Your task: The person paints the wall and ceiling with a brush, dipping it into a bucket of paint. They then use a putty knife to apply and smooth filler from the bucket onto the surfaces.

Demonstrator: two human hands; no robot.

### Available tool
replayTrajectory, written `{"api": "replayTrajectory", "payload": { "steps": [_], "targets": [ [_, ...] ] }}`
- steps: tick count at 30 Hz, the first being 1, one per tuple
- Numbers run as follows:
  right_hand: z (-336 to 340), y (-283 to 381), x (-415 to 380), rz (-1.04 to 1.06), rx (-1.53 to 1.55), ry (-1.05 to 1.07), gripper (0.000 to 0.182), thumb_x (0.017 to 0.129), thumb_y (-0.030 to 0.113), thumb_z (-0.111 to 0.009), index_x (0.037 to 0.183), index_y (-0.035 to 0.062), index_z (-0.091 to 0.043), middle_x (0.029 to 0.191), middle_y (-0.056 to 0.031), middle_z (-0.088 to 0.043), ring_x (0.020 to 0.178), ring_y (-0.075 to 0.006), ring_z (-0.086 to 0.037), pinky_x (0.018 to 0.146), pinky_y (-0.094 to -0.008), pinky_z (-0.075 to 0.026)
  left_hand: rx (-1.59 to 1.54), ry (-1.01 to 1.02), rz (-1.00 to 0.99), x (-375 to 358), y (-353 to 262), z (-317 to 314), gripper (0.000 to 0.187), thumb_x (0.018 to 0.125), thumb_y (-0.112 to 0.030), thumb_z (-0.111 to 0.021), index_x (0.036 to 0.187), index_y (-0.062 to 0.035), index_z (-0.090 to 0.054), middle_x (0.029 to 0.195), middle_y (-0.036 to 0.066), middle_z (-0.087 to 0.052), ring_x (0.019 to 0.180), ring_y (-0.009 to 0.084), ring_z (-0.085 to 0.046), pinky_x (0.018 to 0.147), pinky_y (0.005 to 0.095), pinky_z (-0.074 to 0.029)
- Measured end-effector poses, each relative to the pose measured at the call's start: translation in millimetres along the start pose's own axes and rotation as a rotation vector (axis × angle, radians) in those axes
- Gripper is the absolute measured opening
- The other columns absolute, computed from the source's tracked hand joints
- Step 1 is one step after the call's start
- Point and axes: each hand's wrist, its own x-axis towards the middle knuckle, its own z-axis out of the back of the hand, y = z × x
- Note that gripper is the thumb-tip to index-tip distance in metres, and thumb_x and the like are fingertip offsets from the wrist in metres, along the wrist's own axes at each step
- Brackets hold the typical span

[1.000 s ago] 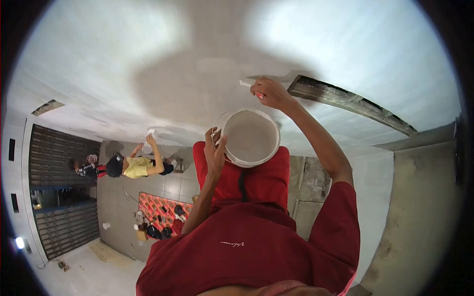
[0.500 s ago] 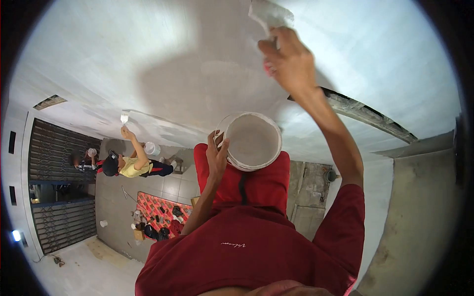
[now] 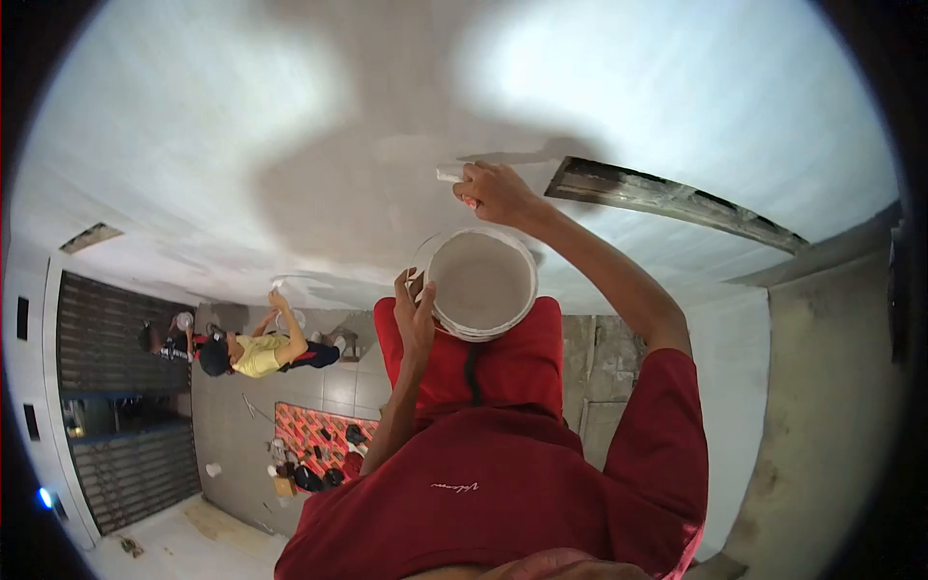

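Note:
My left hand (image 3: 416,314) is closed on the left rim of a white paint bucket (image 3: 486,334) and its thin wire handle. The bucket stands upright at my lap, with pale paint inside. Above it, my right hand (image 3: 498,198) grips a wide paintbrush (image 3: 449,174); the handle is mostly hidden by my fingers. The brush's whitened end points left against the pale wall (image 3: 387,155). My forearm's shadow falls beside the hand.
A long dark opening (image 3: 677,198) breaks the wall at right. To the left, a person in a yellow shirt (image 3: 259,356) works at the wall, with another person (image 3: 169,338) beyond. A red patterned mat (image 3: 307,425) with several items lies on the floor near a folding metal gate (image 3: 126,338).
My right hand has brought the brush down and left along the wall, from high up to just above the bucket. My left hand keeps its hold. The yellow-shirted person's raised hand has shifted.

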Motion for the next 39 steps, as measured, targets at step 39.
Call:
{"api": "replayTrajectory", "payload": {
  "steps": [39],
  "targets": [
    [85.0, 73.2, -169.5, -0.888, 0.799, -0.756, 0.009, 0.076, 0.000, -0.072, 0.084, 0.0013, -0.066, 0.073, -0.0039, -0.066, 0.071, -0.0088, -0.059, 0.062, -0.0266, -0.048, -0.164, 0.015, 0.026, 9.0, 18.9, -2.6, 0.067, 0.084, -0.020, -0.068, 0.135, 0.0047, -0.031, 0.116, 0.026, -0.058, 0.105, 0.0291, -0.059, 0.090, 0.0371, -0.047]
  ]
}}
